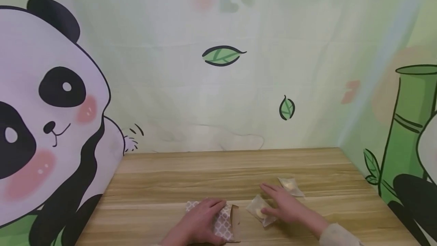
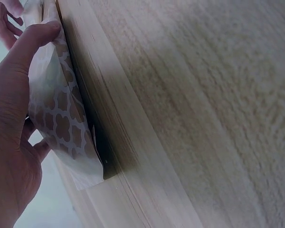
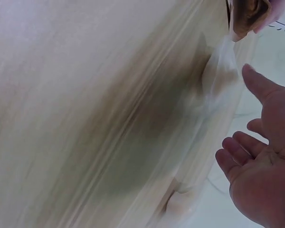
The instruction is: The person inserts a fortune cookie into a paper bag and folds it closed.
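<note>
A paper bag (image 1: pixel 224 224) with a white lattice pattern lies on its side on the wooden table, its brown mouth facing right. My left hand (image 1: pixel 199 221) holds it, the thumb on the near side and the fingers over the far side; the left wrist view shows the thumb pressing the bag (image 2: pixel 61 116). To the right, my right hand (image 1: pixel 290 208) hovers with loosely spread fingers over a small translucent packet (image 1: pixel 255 205) holding something pale yellow. In the right wrist view a gap shows between the thumb and this packet (image 3: pixel 221 71).
A second translucent packet (image 1: pixel 291 186) with pale contents lies just beyond the right hand. The wood-grain table (image 1: pixel 170 170) ends at a printed backdrop (image 1: pixel 164 98) with pandas, leaves and bamboo, which rises behind it and at both sides.
</note>
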The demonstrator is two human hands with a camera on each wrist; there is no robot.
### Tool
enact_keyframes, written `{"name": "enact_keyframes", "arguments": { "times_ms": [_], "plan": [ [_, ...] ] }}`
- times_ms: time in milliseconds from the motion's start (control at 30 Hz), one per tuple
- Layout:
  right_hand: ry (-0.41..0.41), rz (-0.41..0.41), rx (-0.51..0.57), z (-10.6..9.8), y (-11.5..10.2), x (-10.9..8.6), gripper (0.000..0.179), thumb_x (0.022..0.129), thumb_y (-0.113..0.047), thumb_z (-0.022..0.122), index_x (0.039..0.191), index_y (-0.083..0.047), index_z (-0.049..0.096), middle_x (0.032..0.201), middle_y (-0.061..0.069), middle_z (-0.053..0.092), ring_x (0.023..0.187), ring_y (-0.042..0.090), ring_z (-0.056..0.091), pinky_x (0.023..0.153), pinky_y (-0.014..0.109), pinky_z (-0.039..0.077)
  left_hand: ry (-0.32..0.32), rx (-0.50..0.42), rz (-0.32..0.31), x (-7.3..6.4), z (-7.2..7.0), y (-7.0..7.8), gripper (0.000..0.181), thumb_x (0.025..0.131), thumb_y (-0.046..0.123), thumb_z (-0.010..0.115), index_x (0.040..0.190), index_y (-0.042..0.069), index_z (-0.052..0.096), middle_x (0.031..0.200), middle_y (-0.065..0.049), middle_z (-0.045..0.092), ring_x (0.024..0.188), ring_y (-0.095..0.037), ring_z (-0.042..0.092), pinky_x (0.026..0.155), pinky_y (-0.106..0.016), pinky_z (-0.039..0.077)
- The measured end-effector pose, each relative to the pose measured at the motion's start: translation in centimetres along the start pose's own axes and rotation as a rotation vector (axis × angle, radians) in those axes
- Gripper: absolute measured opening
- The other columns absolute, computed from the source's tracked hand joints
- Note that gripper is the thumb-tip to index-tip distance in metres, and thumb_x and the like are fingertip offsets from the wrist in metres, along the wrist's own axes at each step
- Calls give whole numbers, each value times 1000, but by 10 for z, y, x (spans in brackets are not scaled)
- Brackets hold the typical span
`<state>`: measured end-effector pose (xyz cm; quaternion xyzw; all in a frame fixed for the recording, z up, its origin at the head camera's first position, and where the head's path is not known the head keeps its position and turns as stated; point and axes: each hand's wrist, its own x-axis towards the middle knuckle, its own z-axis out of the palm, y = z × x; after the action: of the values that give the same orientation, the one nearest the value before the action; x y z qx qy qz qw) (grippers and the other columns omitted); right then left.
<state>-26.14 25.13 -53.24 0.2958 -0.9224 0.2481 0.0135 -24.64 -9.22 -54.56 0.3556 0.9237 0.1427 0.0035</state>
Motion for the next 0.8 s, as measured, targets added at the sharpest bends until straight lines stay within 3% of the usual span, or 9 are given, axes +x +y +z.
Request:
{"name": "enact_keyframes", "arguments": {
  "times_ms": [167, 267, 433, 600, 800],
  "plan": [
    [44, -15, 30, 16, 21, 2, 85, 96, -47, 78, 158, 1, 46, 150, 31, 54, 133, 55, 52, 108, 69, 46, 10, 11, 3, -1, -2, 1, 103, 71, 61, 88, 156, 12, 55, 154, -3, 58, 140, -26, 55, 115, -42, 49],
    [47, -1, 37, 16, 17, 2, 85, 93, -48, 80, 154, 3, 50, 142, 30, 58, 128, 53, 55, 103, 69, 49, 18, 18, 9, -1, -2, 2, 102, 71, 60, 88, 155, 11, 55, 154, -3, 58, 140, -25, 55, 115, -41, 49],
    [-10, 20, 76, 6, -1, 5, 67, 89, -32, 87, 135, 9, 62, 117, 15, 69, 105, 34, 66, 90, 50, 59, 14, 23, 10, -1, -2, 2, 103, 71, 60, 89, 155, 11, 55, 154, -2, 58, 140, -25, 55, 115, -42, 49],
    [-69, 56, 192, 1, -12, 10, 46, 83, -15, 91, 120, 2, 69, 103, 1, 68, 91, 15, 62, 79, 30, 56, 0, 18, 2, 0, -1, 2, 105, 70, 60, 90, 156, 13, 54, 155, -2, 57, 141, -26, 54, 116, -43, 49],
    [-90, 126, 365, 5, -12, 10, 44, 80, -6, 90, 115, 1, 66, 104, 3, 67, 94, 15, 62, 80, 26, 57, -8, -1, -9, 0, -1, 3, 106, 71, 61, 89, 158, 13, 53, 156, -2, 56, 142, -25, 53, 116, -44, 49]
  ]
}}
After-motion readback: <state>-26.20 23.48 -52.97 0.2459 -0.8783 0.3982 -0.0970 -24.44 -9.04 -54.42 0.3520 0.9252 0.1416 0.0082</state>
